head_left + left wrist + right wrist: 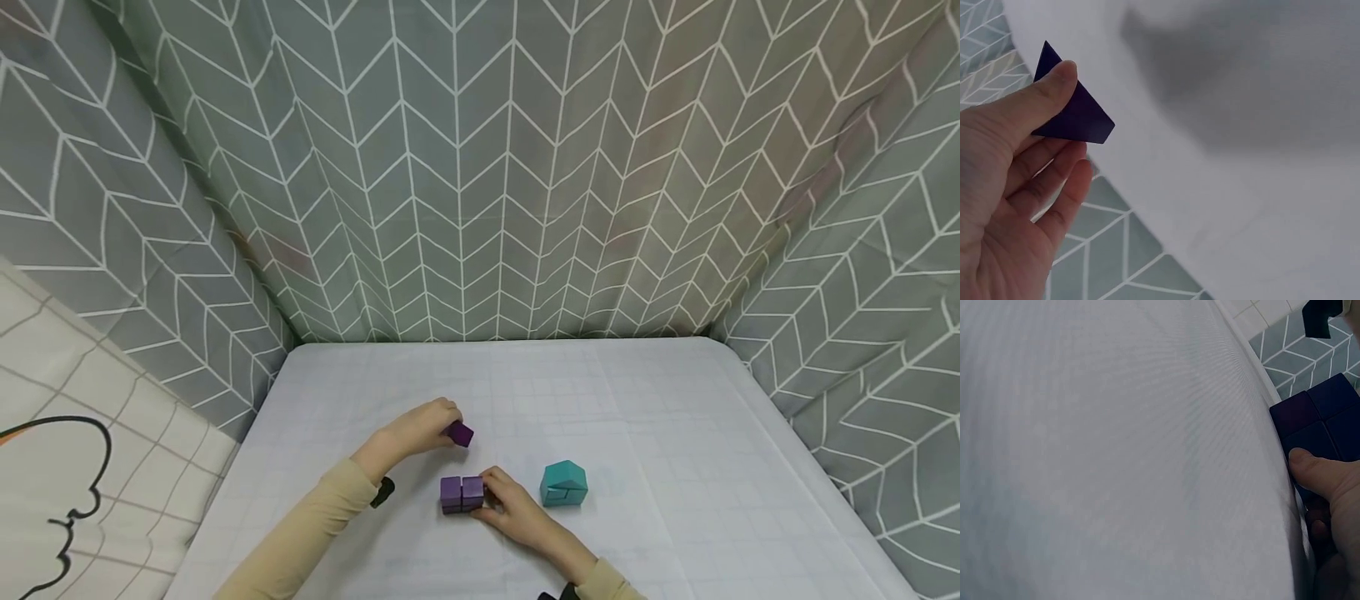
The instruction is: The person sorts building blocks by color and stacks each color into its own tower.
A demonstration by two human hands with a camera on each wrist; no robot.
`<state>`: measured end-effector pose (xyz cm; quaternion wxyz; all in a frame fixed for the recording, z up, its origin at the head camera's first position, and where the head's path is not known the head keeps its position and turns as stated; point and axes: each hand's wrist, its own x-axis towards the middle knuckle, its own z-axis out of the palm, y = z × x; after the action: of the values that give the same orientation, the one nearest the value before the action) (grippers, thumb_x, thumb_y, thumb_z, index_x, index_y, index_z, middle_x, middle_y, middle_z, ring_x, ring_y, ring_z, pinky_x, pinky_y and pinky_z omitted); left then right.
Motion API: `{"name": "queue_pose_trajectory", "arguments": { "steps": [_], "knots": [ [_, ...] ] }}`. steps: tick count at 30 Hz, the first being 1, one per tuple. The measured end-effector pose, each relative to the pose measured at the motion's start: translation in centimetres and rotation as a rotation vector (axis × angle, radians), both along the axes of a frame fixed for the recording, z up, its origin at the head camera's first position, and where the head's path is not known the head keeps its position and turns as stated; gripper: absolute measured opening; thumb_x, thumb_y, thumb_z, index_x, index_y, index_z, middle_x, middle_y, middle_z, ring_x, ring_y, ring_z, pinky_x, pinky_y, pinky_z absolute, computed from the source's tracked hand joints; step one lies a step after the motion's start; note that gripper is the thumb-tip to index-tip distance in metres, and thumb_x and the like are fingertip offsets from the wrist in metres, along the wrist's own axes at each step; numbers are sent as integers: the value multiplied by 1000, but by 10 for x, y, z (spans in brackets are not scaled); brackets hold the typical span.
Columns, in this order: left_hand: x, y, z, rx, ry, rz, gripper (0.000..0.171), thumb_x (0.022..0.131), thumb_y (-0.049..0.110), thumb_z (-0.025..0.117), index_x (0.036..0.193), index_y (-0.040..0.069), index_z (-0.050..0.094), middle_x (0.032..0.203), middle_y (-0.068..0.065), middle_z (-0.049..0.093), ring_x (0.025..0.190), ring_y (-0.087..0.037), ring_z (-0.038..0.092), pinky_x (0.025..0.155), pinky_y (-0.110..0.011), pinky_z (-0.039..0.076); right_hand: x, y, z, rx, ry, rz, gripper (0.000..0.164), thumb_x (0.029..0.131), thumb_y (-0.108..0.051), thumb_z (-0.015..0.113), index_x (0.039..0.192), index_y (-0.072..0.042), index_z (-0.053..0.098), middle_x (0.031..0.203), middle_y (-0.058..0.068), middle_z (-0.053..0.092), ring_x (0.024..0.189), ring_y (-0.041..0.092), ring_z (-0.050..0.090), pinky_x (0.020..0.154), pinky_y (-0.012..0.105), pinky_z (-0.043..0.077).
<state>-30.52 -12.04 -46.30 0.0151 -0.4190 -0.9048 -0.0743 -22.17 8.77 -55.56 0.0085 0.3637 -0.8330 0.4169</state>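
In the head view my left hand (422, 427) is raised above the tabletop, pinching a small dark purple block (461, 434). The left wrist view shows this purple block (1082, 117) with a wedge-like, pointed outline, held between thumb and fingers. My right hand (517, 510) grips the right side of a group of purple cube blocks (451, 494) that sit side by side on the table. Seen from the right wrist, the thumb presses on one face of the purple cubes (1310, 439), which show a two-by-two face. The hand's fingers are partly hidden there.
A teal block shape (564, 482) with a peaked top, made of several pieces, stands just right of my right hand. White cloth covers the table (637, 400). Grey chevron-patterned curtains (480, 208) surround its far edge and sides.
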Motion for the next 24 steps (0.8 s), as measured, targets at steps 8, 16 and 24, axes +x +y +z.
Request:
{"name": "queue_pose_trajectory", "arguments": {
  "steps": [8, 16, 24],
  "knots": [
    [12, -1, 25, 50, 27, 50, 25, 73, 22, 73, 89, 7, 62, 83, 0, 58, 76, -9, 51, 67, -22, 45, 0, -1, -1, -4, 17, -1, 28, 79, -22, 67, 101, -11, 55, 98, -8, 48, 81, 2, 45, 69, 16, 42],
    [30, -6, 40, 129, 14, 81, 30, 73, 26, 72, 92, 5, 63, 84, -1, 58, 75, -10, 52, 65, -22, 45, 0, -1, -2, -21, 49, 4, 27, 78, -21, 68, 99, -13, 55, 96, -8, 48, 79, 3, 44, 67, 16, 41],
    [51, -6, 47, 173, 13, 127, 27, 74, 26, 72, 90, 6, 63, 83, 1, 58, 76, -9, 51, 67, -23, 45, 0, -1, -4, -20, 36, 11, 26, 80, -23, 66, 100, -12, 55, 99, -7, 48, 81, 3, 45, 68, 17, 42]
  ]
}}
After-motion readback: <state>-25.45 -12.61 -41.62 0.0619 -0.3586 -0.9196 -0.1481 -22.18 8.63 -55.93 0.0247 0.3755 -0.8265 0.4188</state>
